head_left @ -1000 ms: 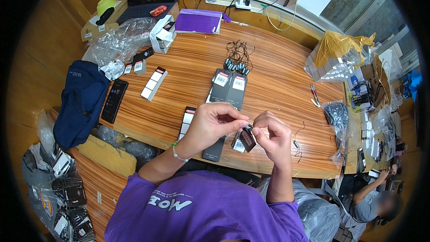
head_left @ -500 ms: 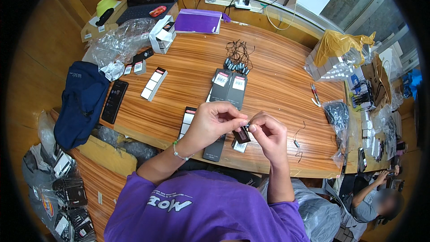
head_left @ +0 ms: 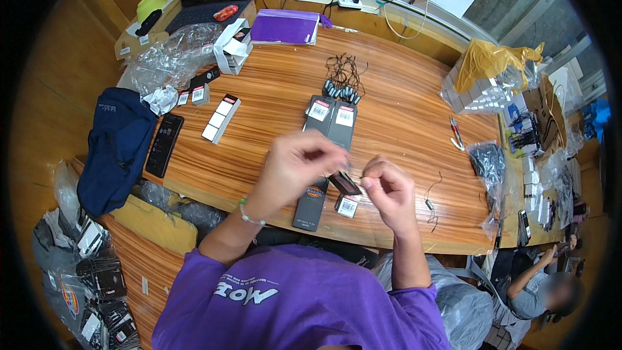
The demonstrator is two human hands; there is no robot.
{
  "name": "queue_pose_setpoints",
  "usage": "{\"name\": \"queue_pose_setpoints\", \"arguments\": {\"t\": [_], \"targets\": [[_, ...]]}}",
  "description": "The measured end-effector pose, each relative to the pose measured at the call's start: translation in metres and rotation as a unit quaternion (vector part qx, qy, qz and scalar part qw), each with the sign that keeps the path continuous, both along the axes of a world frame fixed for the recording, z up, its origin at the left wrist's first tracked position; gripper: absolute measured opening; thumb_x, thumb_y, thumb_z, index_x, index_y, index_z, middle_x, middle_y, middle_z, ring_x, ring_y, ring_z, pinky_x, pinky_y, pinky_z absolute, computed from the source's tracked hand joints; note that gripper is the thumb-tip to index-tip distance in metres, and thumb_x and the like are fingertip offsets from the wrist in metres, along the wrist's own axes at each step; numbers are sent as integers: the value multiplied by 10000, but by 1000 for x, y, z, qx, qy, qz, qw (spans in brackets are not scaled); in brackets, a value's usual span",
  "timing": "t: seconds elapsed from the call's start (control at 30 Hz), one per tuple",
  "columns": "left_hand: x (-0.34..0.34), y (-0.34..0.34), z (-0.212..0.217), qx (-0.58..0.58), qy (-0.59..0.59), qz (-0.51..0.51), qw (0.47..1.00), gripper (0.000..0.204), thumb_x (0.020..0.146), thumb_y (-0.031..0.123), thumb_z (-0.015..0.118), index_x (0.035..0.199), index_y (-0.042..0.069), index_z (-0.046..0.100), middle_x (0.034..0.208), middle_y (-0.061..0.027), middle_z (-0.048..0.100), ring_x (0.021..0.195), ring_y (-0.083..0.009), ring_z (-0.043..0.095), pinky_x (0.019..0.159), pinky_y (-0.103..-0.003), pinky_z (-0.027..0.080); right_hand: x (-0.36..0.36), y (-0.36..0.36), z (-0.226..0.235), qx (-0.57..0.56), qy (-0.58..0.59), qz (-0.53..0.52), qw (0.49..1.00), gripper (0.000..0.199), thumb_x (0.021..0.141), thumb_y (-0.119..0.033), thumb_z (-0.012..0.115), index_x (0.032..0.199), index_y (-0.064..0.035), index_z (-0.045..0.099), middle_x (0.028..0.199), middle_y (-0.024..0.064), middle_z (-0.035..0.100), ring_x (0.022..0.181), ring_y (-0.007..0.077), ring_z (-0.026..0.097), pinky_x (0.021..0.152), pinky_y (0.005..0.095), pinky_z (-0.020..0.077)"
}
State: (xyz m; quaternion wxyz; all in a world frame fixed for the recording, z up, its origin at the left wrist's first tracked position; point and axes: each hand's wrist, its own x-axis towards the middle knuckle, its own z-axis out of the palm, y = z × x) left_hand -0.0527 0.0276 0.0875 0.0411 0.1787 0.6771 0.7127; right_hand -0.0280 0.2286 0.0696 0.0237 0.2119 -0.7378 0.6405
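Observation:
Over the near middle of the table a small dark tag (head_left: 344, 183) hangs between my hands. My right hand (head_left: 391, 189) pinches thumb and finger together at the tag's right end; any thin cord there is too small to make out. Motion smears the fingers of my left hand (head_left: 303, 161), whose tips are just above the tag's upper left end. Beneath lie long grey tag cards (head_left: 341, 131), two with white labels at the top, and a labelled tag stack (head_left: 346, 205). Beyond the cards is a bunch of black cords (head_left: 345, 72) with small grey ends.
A single cord (head_left: 429, 204) lies right of my right hand, with red-handled snips (head_left: 456, 133) farther off. To the left are a white-labelled card stack (head_left: 221, 118), a phone (head_left: 164, 146) and a navy bag (head_left: 116, 149). A person (head_left: 534, 282) sits at the far right.
My left hand has shifted slightly left and up, apart from the right fingertips. The dark tag has tilted from upright to slanting, and more of the grey card below shows.

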Motion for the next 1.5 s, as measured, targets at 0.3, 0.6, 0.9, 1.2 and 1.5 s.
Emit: {"name": "queue_pose_setpoints", "arguments": {"t": [0.3, 0.6, 0.9, 1.2, 1.5], "targets": [[3, 3, 8, 64, -76, 16, 995, 79, 755, -58, 646, 831, -36, 647, 766, -67, 617, 674, -104, 597, 620, -204, 498, 5, 0, -8, -145, -73, 3, 987, 88, 844, -36, 575, 777, 16, 551, 775, 54, 530, 711, 102, 481, 627, 226, 390], [4, 6, 6, 77, -101, -2, 992, 93, 766, -51, 641, 859, -38, 638, 784, -71, 609, 696, -105, 592, 637, -205, 491, 5, -1, -7, -206, -103, 26, 973, 78, 852, -48, 561, 801, 10, 552, 794, 60, 537, 736, 111, 504, 659, 226, 409], [7, 12, 0, 99, -72, -58, 991, 108, 810, 5, 620, 912, -32, 630, 838, -52, 638, 779, -94, 614, 712, -209, 509, 3, 0, -8, -318, -188, 99, 924, 119, 865, -102, 552, 805, 1, 553, 795, 61, 543, 727, 112, 499, 653, 229, 400], [11, 13, 6, 93, -55, -64, 992, 121, 794, -55, 604, 912, -32, 617, 883, -69, 585, 791, -110, 588, 704, -220, 492, 12, -8, 3, -131, -21, -51, 990, 70, 762, 19, 642, 800, 18, 584, 783, 66, 565, 728, 120, 518, 656, 228, 407], [12, 14, 11, -7, 36, -57, 998, 129, 760, -47, 640, 883, -13, 659, 857, -78, 607, 765, -117, 592, 671, -220, 484, 12, -7, 12, -105, -24, -45, 993, 72, 736, -1, 679, 754, 14, 611, 755, 64, 574, 709, 119, 531, 629, 227, 410]]}}
